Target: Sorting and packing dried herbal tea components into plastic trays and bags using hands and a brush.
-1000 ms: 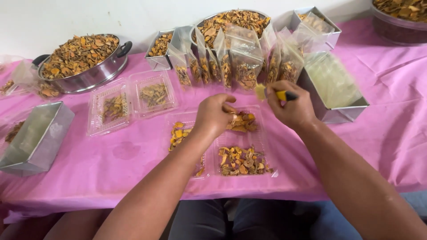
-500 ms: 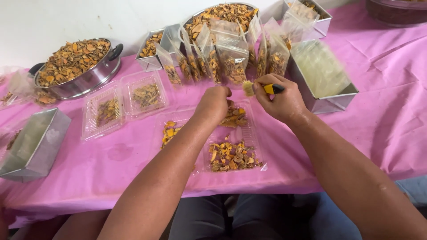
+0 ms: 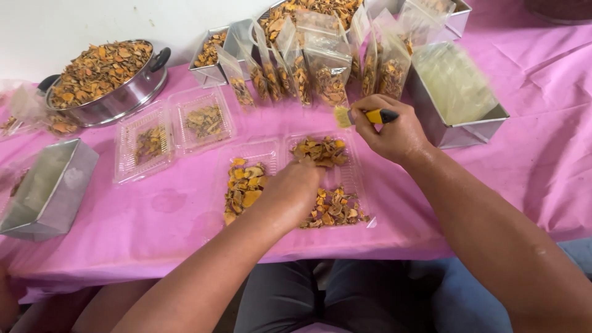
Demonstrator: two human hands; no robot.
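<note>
Left hand (image 3: 295, 191) pressed palm-down into open clear clamshell tray (image 3: 290, 179) of dried orange slices on pink desk (image 3: 154, 216), finger state hidden; right hand (image 3: 390, 131) just beyond, closed around yellow-handled tool (image 3: 370, 115), long axis pointing left

Round steel pot (image 3: 132, 92) heaped with orange chips far left; empty steel tin (image 3: 43, 194) near table edge.

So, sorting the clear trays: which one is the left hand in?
The clear tray nearest the person; left hand rests in its dried pieces. The other tray lies untouched, farther left.
</note>
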